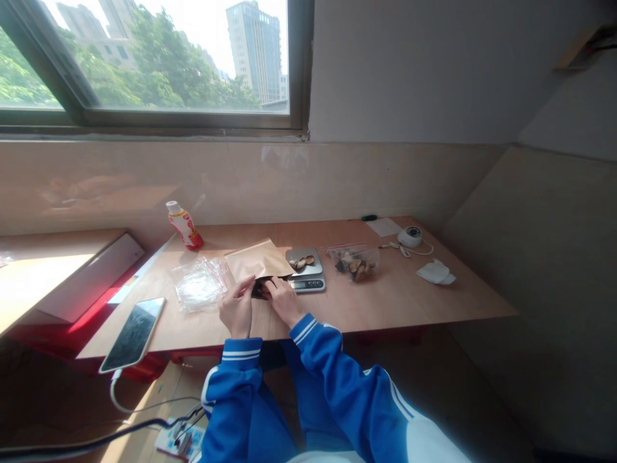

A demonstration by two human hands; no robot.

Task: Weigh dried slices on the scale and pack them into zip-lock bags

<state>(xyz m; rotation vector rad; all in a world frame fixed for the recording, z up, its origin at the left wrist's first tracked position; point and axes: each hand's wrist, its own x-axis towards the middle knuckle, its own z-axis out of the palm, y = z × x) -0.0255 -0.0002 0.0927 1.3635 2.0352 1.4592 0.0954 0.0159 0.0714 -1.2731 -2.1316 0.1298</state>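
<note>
A brown paper bag (258,258) lies on the table with its dark mouth toward me. My left hand (238,307) pinches the left edge of that mouth between thumb and fingers. At the right side of the opening, my right hand (284,301) has bent fingers on the bag's edge; its fingertips are partly hidden in the dark mouth. Just behind and right of the bag stands a kitchen scale (315,284), partly covered by it. On the scale's plate rest a few brown dried slices (303,262), perhaps mushroom.
Clear zip bags (200,286) lie left of the paper bag. A filled clear bag (361,265) sits right of the scale. Farther out are a drink bottle (184,226), a charging phone (134,334), a white camera (409,236) with cable, and a crumpled white tissue (436,272).
</note>
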